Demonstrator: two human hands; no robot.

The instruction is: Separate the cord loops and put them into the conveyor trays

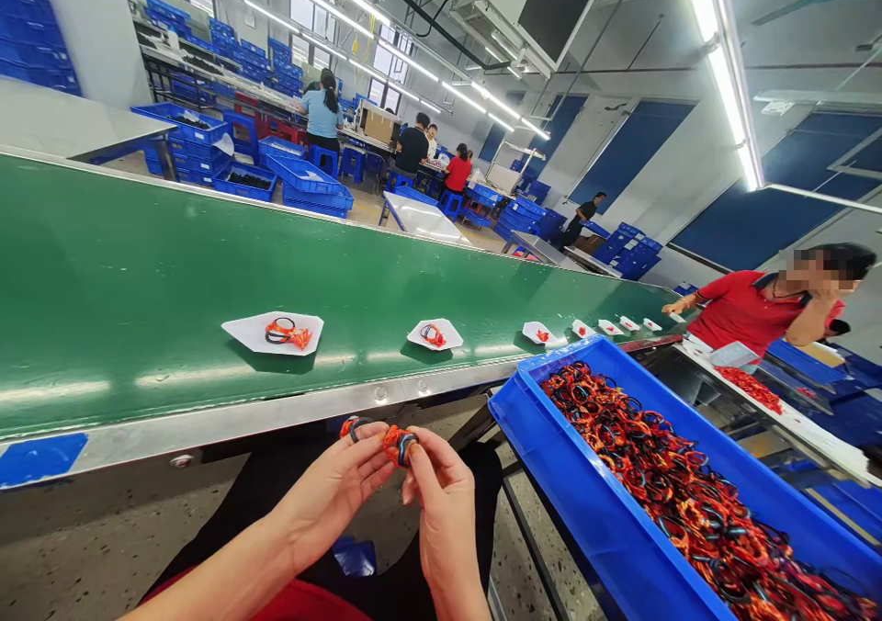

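Note:
Between my two hands, above my lap, are black-and-orange hair ties (398,445), elastic loops with orange-red decoration. My left hand (337,479) pinches one loop with thumb and fingers. Close beside it, almost touching, my right hand (445,488) grips another part, its thumb pressed on a dark band. How many ties I hold is hard to tell. To my right, a long blue bin (571,474) holds a heap of similar hair ties (640,456). On the green conveyor belt (152,272) ahead lie a white tray (241,332) and a smaller-looking one (451,332), each bearing a tie.
Farther along the belt stand several more white trays (536,332) with red pieces. A person in a red shirt (744,309) sits at the right, one hand near the belt. The belt's metal edge (276,419) runs before my knees. Blue crates (310,180) and seated people are behind.

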